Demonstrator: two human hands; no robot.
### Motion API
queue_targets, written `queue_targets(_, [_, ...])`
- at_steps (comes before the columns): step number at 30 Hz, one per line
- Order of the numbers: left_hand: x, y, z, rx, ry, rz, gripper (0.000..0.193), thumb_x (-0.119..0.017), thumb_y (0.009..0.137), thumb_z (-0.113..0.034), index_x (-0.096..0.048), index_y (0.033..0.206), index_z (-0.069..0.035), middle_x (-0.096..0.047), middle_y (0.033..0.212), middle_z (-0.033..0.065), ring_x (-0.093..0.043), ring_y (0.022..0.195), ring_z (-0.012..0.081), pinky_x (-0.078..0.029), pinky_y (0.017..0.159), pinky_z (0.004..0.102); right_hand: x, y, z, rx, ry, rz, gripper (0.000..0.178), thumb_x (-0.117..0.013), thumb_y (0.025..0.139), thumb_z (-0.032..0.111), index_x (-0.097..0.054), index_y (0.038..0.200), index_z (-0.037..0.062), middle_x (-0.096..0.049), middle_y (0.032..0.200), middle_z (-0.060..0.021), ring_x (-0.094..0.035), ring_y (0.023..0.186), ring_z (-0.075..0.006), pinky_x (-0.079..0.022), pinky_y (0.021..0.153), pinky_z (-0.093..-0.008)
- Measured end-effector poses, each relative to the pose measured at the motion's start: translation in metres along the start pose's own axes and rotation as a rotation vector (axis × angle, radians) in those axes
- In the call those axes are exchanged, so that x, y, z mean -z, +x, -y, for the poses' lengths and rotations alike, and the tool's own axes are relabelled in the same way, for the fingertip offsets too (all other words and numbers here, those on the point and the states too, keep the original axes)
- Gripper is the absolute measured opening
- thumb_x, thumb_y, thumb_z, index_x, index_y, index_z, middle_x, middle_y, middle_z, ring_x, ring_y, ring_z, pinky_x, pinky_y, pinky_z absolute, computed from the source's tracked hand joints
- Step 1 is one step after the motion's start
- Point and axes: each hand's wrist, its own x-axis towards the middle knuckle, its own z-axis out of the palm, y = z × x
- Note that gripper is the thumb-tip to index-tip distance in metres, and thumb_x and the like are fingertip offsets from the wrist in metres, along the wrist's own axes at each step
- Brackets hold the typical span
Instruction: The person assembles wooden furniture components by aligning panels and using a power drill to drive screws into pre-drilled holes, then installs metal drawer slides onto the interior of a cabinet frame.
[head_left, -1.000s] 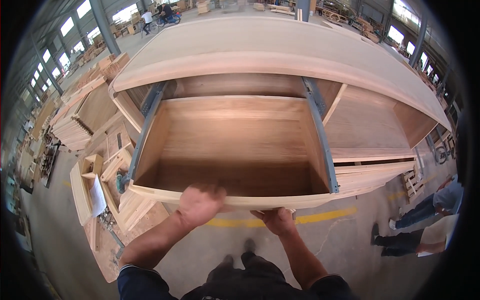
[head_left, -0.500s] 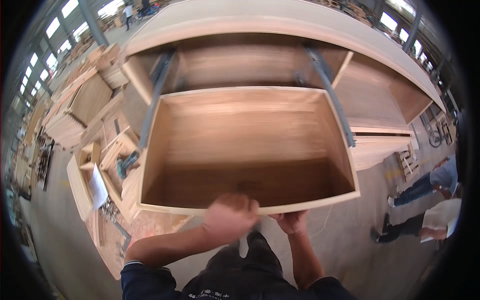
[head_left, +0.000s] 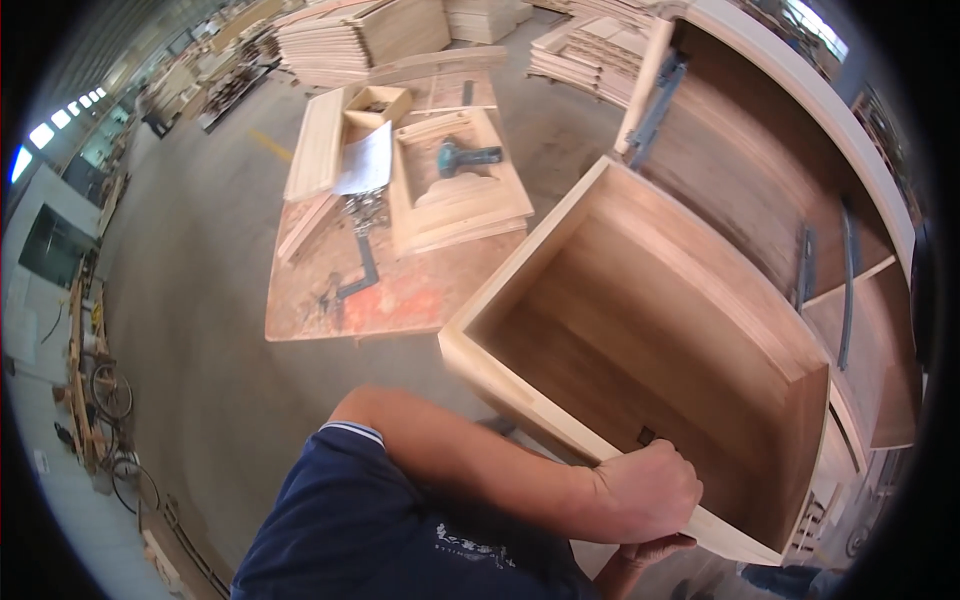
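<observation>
A wooden drawer (head_left: 700,270) stands pulled out in front of the wooden cabinet (head_left: 790,60). My left hand (head_left: 650,490) is closed on the top edge of the drawer's front panel, its forearm crossing in front of me. Just below it, outside the front, my right hand (head_left: 655,550) grips the drawer; most of its fingers are hidden by the left hand and the panel. A small dark square (head_left: 646,436) shows inside the drawer beside my left knuckles. Inside the cabinet opening, metal slide rails (head_left: 657,105) are exposed.
Left of the cabinet, a low worktable (head_left: 400,300) bears a cordless drill (head_left: 465,155), a small wooden box (head_left: 378,105), a paper sheet (head_left: 365,160), loose metal hardware (head_left: 365,210) and wooden panels. Stacked boards (head_left: 365,40) stand behind it. Bicycles (head_left: 112,390) lean along the far left wall.
My view has turned left, so the drawer and cabinet sit farther right. The drawer has come away from the cabinet's rails. Both hands stay at its front panel.
</observation>
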Motion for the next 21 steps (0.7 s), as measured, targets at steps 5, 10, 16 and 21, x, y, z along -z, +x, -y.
queue_targets(5, [0.063, -0.013, -0.019, 0.109, -0.01, 0.131, 0.031, -0.066, 0.078, -0.032, -0.064, 0.08, -0.001, -0.062, 0.069, 0.0106, -0.063, 0.061, 0.0245, -0.048, 0.054, 0.0354, -0.002, -0.026, -0.015, -0.155, -0.008, 0.084, 0.091, -0.055, 0.089, 0.069, -0.034, 0.152, 0.008, -0.046, 0.149, -0.0111, -0.045, 0.135, -0.0298, -0.037, 0.114, -0.0487])
queue_targets(10, [0.099, -0.037, -0.002, 0.437, -0.434, 0.467, 0.051, -0.076, 0.077, -0.045, -0.064, 0.078, 0.004, -0.067, 0.077, 0.0203, -0.067, 0.076, 0.0371, -0.052, 0.068, 0.0433, -0.014, -0.053, -0.054, -0.366, 0.041, 0.209, 0.089, -0.054, 0.091, 0.067, -0.033, 0.152, 0.0071, -0.046, 0.149, -0.012, -0.045, 0.135, -0.0302, -0.037, 0.113, -0.0487])
queue_targets(16, [0.102, -0.133, 0.02, 0.756, -0.478, 0.41, 0.063, -0.075, 0.076, -0.056, -0.065, 0.08, 0.006, -0.064, 0.078, 0.023, -0.065, 0.079, 0.0389, -0.05, 0.071, 0.0462, -0.046, -0.078, -0.131, -0.686, 0.011, 0.419, 0.086, -0.054, 0.092, 0.065, -0.033, 0.152, 0.006, -0.046, 0.148, -0.013, -0.045, 0.135, -0.0305, -0.037, 0.113, -0.0488])
queue_targets(21, [0.151, -0.214, 0.077, 1.232, -0.473, 0.134, 0.076, -0.068, 0.078, -0.074, -0.071, 0.086, 0.001, -0.064, 0.072, 0.0057, -0.063, 0.071, 0.0166, -0.049, 0.06, 0.033, -0.12, -0.089, -0.191, -0.894, 0.174, 0.46, 0.076, -0.051, 0.096, 0.055, -0.035, 0.151, 0.0044, -0.046, 0.149, -0.014, -0.044, 0.136, -0.032, -0.036, 0.113, -0.0483])
